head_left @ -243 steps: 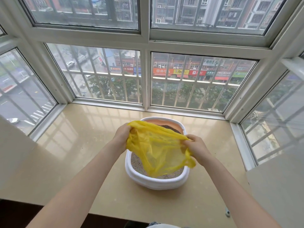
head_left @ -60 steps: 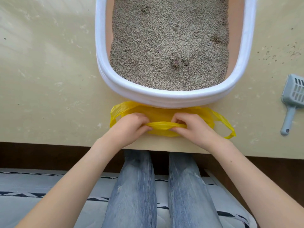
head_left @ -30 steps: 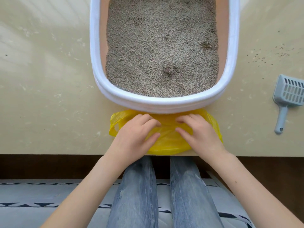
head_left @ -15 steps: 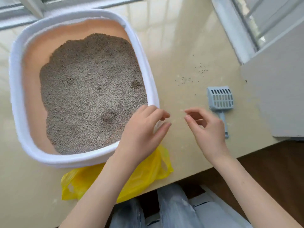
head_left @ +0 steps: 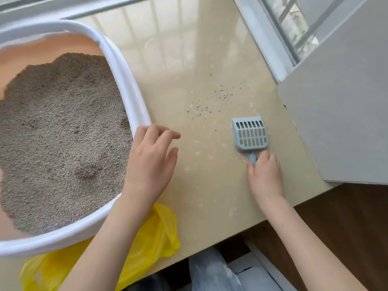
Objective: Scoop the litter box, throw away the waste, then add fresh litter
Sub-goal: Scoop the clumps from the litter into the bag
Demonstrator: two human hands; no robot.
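Head view, looking down at a glossy beige stone desk [head_left: 210, 49] set into a window bay. One white-rimmed oval plastic litter box [head_left: 134, 97] with a peach inner wall sits on the left of the desk, holding grey granular litter [head_left: 63, 133] heaped higher toward its right side; a few small dents mark the litter surface. One crumpled yellow plastic bag [head_left: 155, 238] lies flat at the near edge of the desk, partly tucked under the box's near rim and partly hidden by the left forearm. One blue-grey plastic slotted litter scoop [head_left: 249, 135] lies on the desk well right of the box, slotted head pointing away from the person, handle toward them.

Two hands in frame. Left hand [head_left: 149, 162] hovers over the box's right rim, fingers loosely spread and relaxed, holding nothing. Right hand [head_left: 264, 175] is down on the scoop's handle, fingers curled over it (the handle is almost wholly covered, only a short stub shows below the head); the scoop head looks to lie on the desk.

One patch of scattered dark litter grains [head_left: 210, 101] dots the desk between box and scoop. One grey flat panel [head_left: 346, 101] fills the right side. Pale blue jeans [head_left: 210, 274] show below the desk edge.
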